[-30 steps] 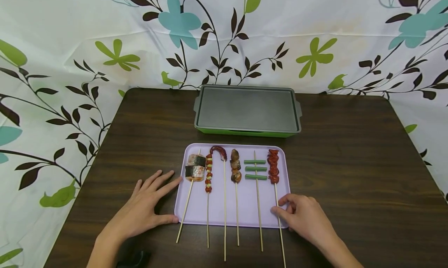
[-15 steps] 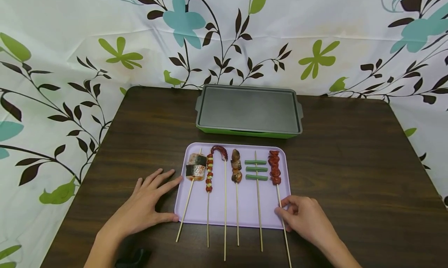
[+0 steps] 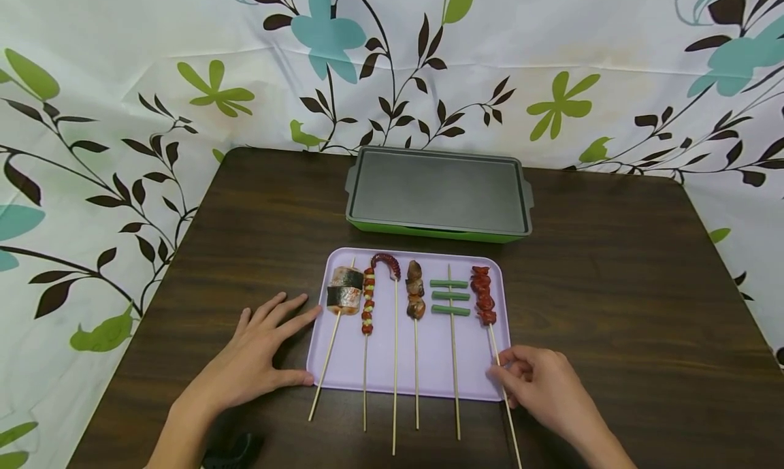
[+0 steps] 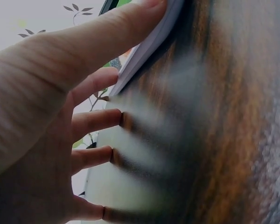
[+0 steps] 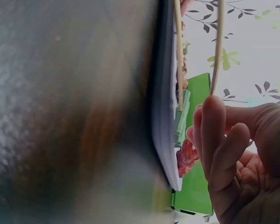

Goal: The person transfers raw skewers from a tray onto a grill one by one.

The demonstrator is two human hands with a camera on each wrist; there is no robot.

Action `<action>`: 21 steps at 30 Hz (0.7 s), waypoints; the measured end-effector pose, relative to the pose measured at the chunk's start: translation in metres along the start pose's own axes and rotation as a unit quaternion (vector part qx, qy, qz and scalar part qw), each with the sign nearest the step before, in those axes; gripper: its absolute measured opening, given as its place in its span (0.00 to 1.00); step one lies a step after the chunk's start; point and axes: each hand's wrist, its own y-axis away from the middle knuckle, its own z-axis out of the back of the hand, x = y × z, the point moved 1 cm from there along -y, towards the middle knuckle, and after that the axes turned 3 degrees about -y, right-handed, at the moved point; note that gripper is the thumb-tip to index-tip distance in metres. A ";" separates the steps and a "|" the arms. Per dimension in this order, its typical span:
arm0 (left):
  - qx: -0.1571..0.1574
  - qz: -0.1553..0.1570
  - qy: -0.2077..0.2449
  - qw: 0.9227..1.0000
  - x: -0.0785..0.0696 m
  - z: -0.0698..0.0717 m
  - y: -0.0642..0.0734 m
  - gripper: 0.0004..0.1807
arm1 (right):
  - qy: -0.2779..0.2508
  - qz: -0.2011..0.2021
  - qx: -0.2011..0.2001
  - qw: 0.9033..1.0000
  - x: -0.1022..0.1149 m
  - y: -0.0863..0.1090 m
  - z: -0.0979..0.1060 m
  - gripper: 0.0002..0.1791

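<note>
A lilac tray (image 3: 435, 367) holds several skewers side by side, their stick ends jutting past its near edge. My right hand (image 3: 545, 384) pinches the stick of the rightmost skewer, threaded with glossy red pieces (image 3: 484, 295). That stick leans, its lower end off to the right; the red pieces lie on the tray. In the right wrist view, the stick (image 5: 218, 51) rises from between thumb and fingers. My left hand (image 3: 257, 353) lies spread at the tray's left side, thumb and a fingertip touching its edge. Nearest it is a skewer of pale chunks with dark bands (image 3: 345, 288).
Behind the tray stands a green box-shaped grill with a grey flat top (image 3: 437, 190). Other skewers carry green sticks (image 3: 450, 297), brown pieces (image 3: 415, 292), a curled tentacle (image 3: 387, 259) and small red-and-green pieces (image 3: 367, 305). A dark object (image 3: 235, 452) sits near my left forearm.
My right hand has shifted slightly right, swinging the lower end of the red-piece skewer's stick to the right. My left hand stays at the tray's edge.
</note>
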 end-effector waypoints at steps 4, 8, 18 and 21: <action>0.001 0.000 0.000 1.000 -0.001 0.001 0.001 0.53 | -0.008 -0.002 -0.011 1.000 0.005 0.003 0.004 0.08; 0.002 0.000 -0.004 1.000 -0.001 0.001 0.001 0.53 | -0.005 0.000 -0.029 1.000 0.013 0.006 0.011 0.08; -0.001 0.000 -0.005 1.000 -0.001 0.000 0.001 0.53 | 0.044 0.098 -0.095 0.990 0.024 -0.002 0.039 0.06; 0.000 -0.001 -0.004 1.000 -0.001 0.000 0.000 0.53 | 0.049 0.091 -0.108 0.989 0.025 -0.009 0.048 0.06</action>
